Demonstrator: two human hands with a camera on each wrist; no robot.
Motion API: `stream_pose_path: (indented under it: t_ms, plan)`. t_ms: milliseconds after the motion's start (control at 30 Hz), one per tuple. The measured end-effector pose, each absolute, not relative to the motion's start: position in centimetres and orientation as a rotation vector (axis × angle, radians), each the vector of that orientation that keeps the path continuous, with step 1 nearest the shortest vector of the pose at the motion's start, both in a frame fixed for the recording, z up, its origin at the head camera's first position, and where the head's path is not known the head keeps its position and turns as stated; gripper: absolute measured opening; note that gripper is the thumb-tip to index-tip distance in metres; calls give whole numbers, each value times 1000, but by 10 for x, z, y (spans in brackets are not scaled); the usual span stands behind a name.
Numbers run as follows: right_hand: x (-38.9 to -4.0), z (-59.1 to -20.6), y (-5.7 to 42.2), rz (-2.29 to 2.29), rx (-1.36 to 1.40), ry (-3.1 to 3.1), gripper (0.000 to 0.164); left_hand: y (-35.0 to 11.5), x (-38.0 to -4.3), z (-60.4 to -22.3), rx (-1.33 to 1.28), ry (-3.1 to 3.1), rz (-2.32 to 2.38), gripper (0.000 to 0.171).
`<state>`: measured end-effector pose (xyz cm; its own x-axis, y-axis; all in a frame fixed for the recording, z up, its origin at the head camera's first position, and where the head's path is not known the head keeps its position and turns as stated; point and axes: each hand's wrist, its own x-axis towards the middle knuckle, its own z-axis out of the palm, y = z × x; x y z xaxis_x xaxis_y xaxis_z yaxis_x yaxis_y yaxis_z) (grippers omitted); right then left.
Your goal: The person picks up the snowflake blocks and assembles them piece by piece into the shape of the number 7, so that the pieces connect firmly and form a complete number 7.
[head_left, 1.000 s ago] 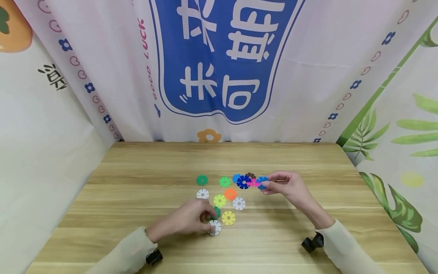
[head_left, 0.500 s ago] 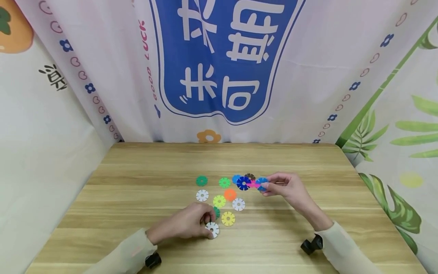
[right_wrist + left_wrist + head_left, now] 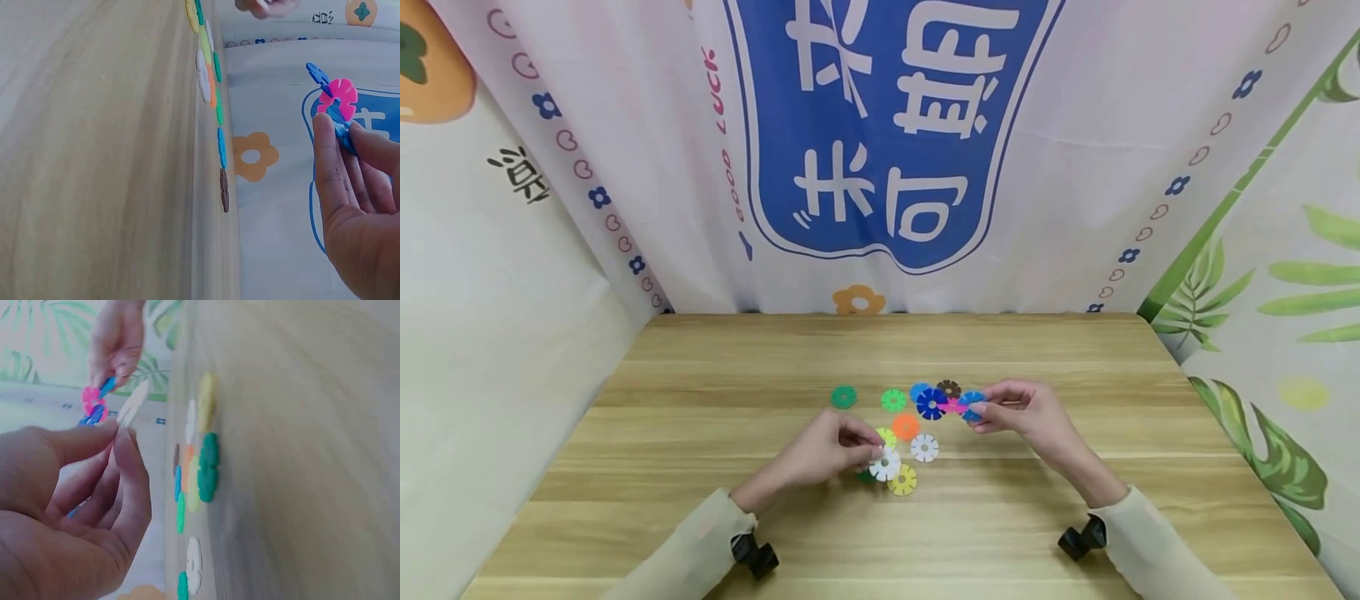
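Before me spreads a pale wood-grain table (image 3: 737, 375), and beyond its far edge I see a whitish cloth (image 3: 1097, 167) bearing a big blue emblem (image 3: 883, 125) above an orange flower (image 3: 842, 299), with a left-hand cloth (image 3: 512, 283) printed in orange and a right-hand cloth (image 3: 1225, 400) in green leaves (image 3: 1322, 272).

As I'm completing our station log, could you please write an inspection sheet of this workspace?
Surface: wood-grain table, with loose discs lying on it.
Job's things: notched discs; an orange disc, a brown disc and a yellow disc are among the loose ones; a pink disc links a dark blue disc and a blue disc.
Clutter: nothing seen.
Hands: left hand pinches a white disc; right hand holds the linked piece by the blue disc.
Cables: nothing seen.
Surroundings: printed curtain behind; leaf-print cloth at right.
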<state>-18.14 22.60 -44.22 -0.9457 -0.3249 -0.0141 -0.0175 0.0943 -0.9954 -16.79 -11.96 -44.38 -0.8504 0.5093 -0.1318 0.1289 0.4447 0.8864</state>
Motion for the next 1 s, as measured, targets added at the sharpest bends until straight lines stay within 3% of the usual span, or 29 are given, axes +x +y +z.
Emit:
stream_pose_path:
  t_ms: [333,700,1000]
  plan:
    - [-181,-446,226,-1929,-317,2130,33,-110,-190,-441,68,1883,1844,26]
    - [-185,-443,224,-1941,-356,2110,35,-104,-201,-436,-82,1601,2008,31]
    - [-185,-445,223,-1971,-360,2086,34,-99,-200,-435,-101,1565,1994,22]
